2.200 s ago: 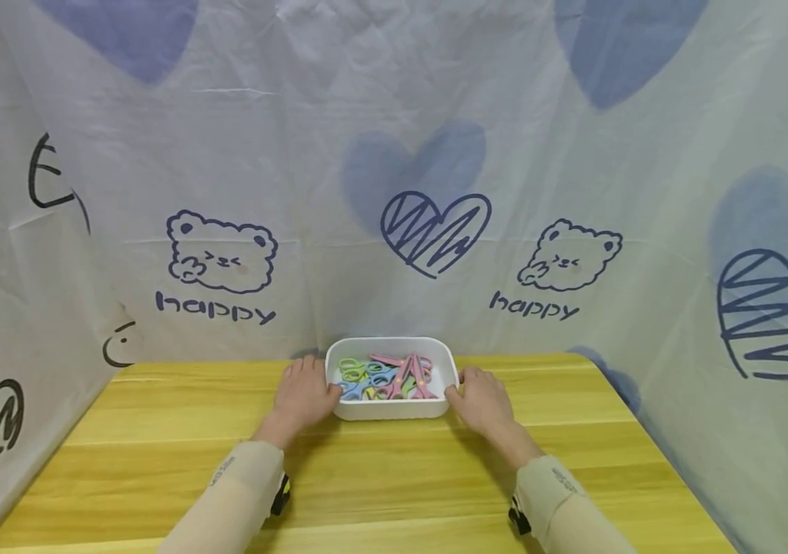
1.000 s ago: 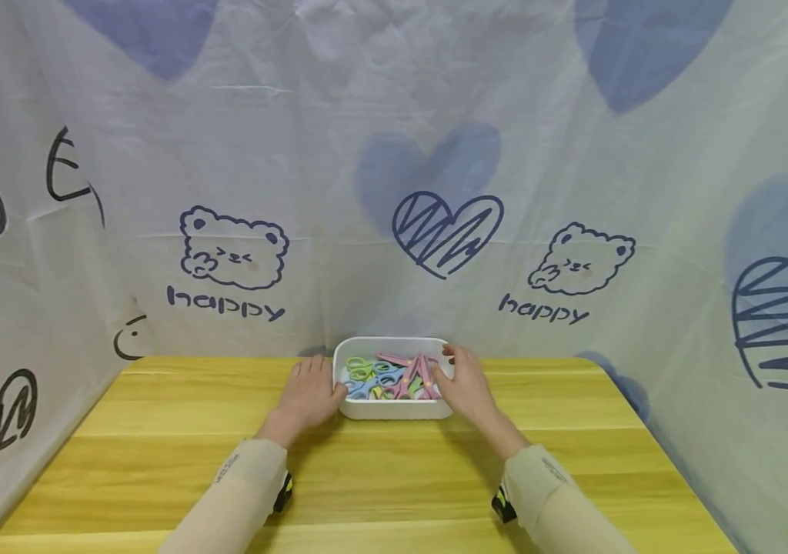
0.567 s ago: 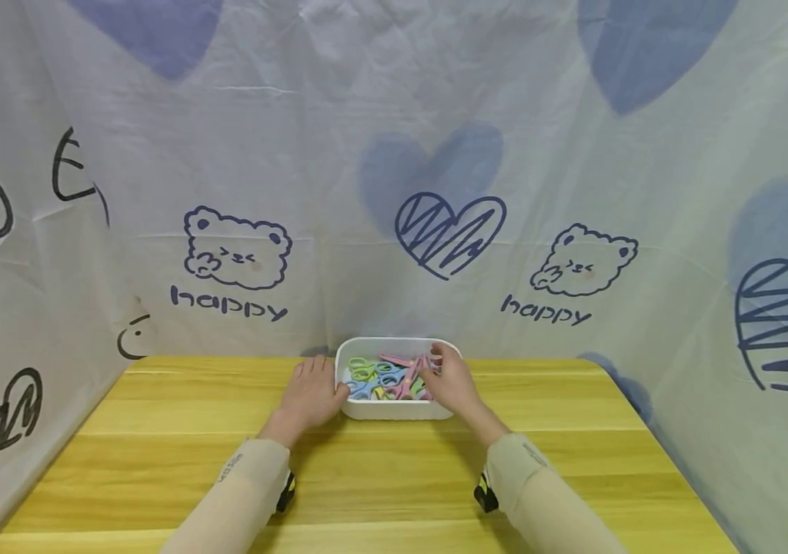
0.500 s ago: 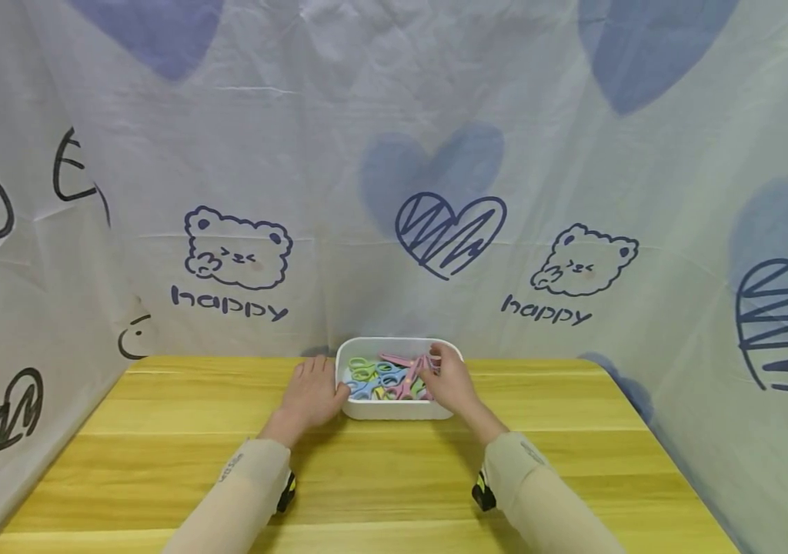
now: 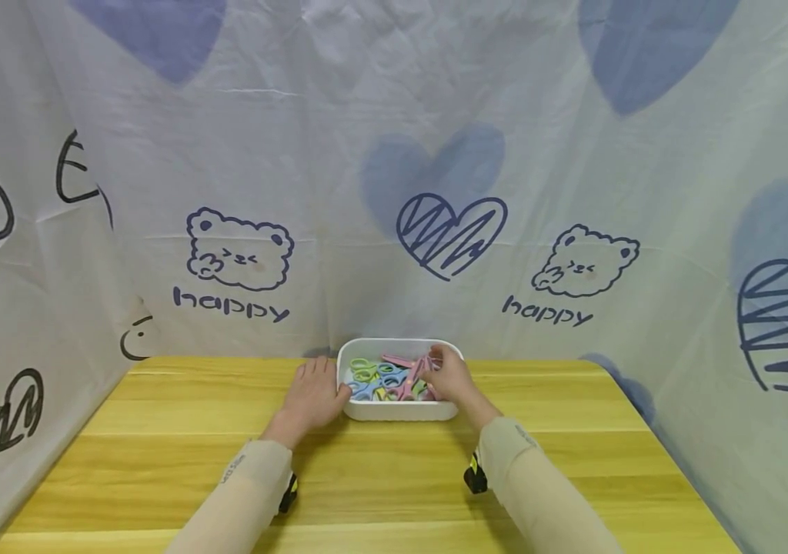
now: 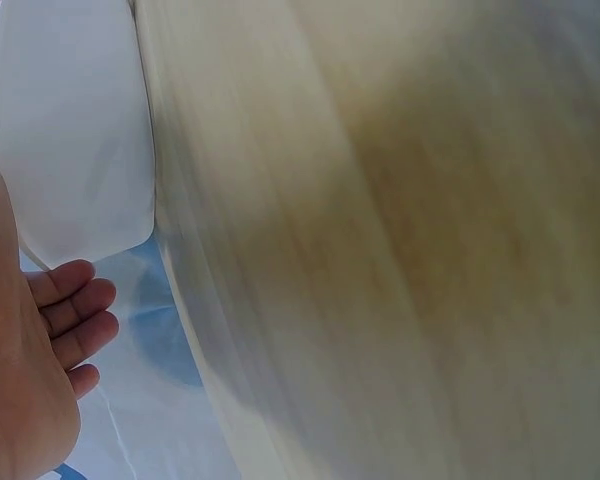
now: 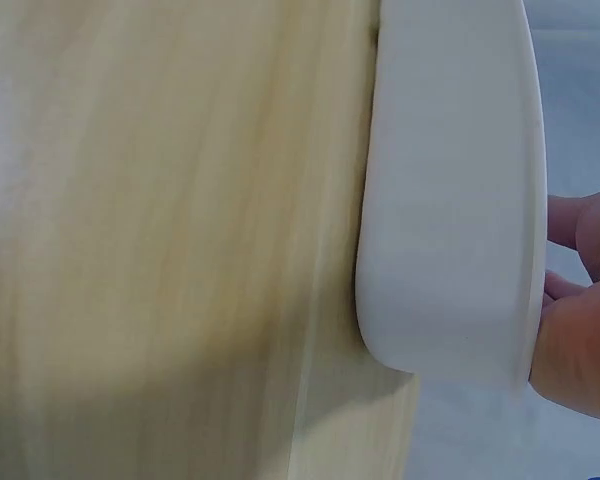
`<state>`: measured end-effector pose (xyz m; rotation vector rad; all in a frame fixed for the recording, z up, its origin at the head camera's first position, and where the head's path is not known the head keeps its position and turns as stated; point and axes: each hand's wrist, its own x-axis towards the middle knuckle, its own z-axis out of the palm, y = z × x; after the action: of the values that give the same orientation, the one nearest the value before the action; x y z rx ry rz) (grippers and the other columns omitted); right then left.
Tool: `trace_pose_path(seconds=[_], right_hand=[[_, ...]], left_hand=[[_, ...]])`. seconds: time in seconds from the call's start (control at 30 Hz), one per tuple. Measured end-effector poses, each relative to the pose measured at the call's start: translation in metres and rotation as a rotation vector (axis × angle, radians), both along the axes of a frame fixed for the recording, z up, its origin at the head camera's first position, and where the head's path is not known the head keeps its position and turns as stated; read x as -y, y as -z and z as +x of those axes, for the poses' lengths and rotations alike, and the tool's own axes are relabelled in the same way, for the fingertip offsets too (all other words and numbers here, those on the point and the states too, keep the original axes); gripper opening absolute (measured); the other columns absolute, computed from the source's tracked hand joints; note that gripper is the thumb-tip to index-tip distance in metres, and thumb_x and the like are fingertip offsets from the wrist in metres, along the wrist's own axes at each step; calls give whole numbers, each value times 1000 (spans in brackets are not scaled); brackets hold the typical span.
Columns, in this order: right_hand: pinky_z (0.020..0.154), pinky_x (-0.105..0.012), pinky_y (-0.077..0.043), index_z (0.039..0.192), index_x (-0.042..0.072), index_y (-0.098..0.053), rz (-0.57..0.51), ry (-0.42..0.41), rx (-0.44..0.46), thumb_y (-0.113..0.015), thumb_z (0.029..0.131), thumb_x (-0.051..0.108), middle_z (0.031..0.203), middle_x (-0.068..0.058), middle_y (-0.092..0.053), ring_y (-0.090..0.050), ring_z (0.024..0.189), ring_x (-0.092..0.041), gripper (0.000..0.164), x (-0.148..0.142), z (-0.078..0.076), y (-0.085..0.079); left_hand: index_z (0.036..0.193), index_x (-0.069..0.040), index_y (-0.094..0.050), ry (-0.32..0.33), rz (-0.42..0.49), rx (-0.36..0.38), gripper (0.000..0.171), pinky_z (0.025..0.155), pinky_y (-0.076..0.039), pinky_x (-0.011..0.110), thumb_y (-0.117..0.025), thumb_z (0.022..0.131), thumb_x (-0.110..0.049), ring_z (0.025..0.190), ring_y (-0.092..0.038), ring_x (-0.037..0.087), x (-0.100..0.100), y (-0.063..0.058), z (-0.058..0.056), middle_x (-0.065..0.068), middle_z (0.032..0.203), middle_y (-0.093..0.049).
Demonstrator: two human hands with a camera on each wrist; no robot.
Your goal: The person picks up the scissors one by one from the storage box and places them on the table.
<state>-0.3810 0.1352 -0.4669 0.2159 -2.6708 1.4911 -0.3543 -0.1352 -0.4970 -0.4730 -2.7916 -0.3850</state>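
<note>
A white plastic box [image 5: 401,411] sits at the table's far edge, with several children's scissors lying in a loose heap inside. Green scissors [image 5: 364,369] and blue scissors [image 5: 388,375] lie towards the left, pink scissors [image 5: 411,379] towards the right. My left hand [image 5: 311,394] holds the box's left end, thumb at the rim and fingers along the outside. My right hand [image 5: 452,377] reaches over the right rim, thumb and fingertips curled about a pink scissors handle [image 5: 433,362]. In the right wrist view the white box [image 7: 450,200] hides the right fingertips.
The yellow wood-grain table [image 5: 394,477] stretches in front of the box. Behind it and at both sides hangs a pale cloth [image 5: 325,177] printed with hearts and bears. Dark wrist devices sit under both sleeves.
My right hand has left the box's right side and moved left over the rim to the pink scissors. My left hand stays on the box. The view has shifted slightly.
</note>
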Motion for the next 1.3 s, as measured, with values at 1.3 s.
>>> trace_pose_path(seconds=[1.3], right_hand=[[73, -22, -54, 120, -9, -69, 56, -11, 135, -70, 74, -13, 104, -17, -75, -67, 92, -18, 46, 6, -9, 7]], left_hand=[[121, 9, -55, -24, 45, 43, 43, 100, -40, 51, -53, 99, -28, 109, -47, 36, -3, -2, 4, 18, 111, -52]])
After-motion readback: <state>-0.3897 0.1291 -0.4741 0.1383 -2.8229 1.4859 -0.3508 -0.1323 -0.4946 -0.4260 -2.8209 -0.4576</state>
